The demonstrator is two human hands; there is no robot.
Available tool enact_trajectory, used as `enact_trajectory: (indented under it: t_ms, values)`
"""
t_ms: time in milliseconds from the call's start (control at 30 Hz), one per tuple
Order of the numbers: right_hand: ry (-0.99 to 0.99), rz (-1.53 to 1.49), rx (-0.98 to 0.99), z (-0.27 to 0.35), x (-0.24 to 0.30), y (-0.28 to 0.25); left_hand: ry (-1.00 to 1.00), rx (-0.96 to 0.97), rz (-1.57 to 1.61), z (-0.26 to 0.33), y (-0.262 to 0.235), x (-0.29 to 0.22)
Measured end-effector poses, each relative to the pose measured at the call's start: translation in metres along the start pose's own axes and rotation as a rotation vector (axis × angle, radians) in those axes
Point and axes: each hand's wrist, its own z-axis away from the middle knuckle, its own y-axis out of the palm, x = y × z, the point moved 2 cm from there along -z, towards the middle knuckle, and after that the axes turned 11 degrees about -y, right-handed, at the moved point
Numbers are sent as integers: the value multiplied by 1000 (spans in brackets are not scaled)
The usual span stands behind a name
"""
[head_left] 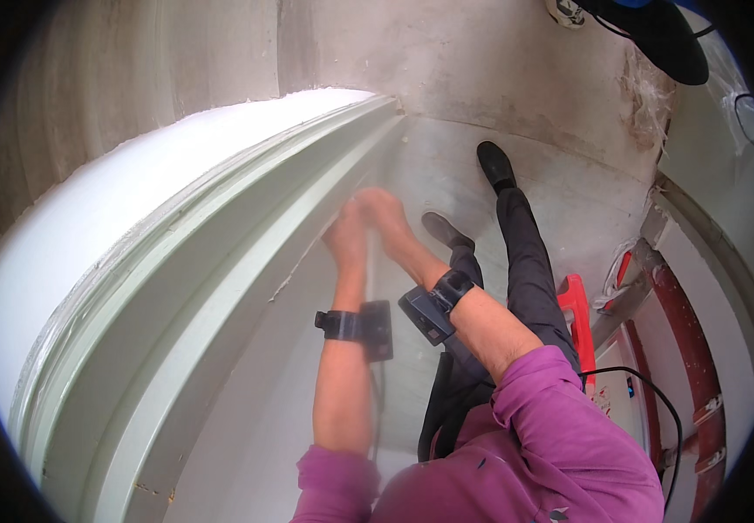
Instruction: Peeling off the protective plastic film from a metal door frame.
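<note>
purple sleeves (525,436) fill the near edge, pushed up above both elbows, and the bare forearms reach away toward a pale green door frame (220,288) that curves from near left to far centre. each wrist carries a black strap with a small black box (427,314) on it. the left hand (346,237) and right hand (383,212) meet at the inner edge of the frame, touching or almost touching each other and pressed close to the painted moulding. both are blurred, so i cannot tell whether they are clenched or grasping anything; they seem to be rubbing the surface. left of the frame lies a bright white wall (89,227). beyond the hands, dark trousers (525,261) and black shoes (494,164) stand on a grey floor (560,183). at right a red tool (576,305) sits beside the legs, and a black cable (656,392) loops near it.
</note>
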Motion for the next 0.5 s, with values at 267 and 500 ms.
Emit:
enact_trajectory:
  t_ms: [267,500]
  values:
    - [-126,-86,7,-3,6,2,46,-2,14,-5,2,7]
    - [-136,17,-135,-3,-2,6,70,12,-8,-3,2,4]
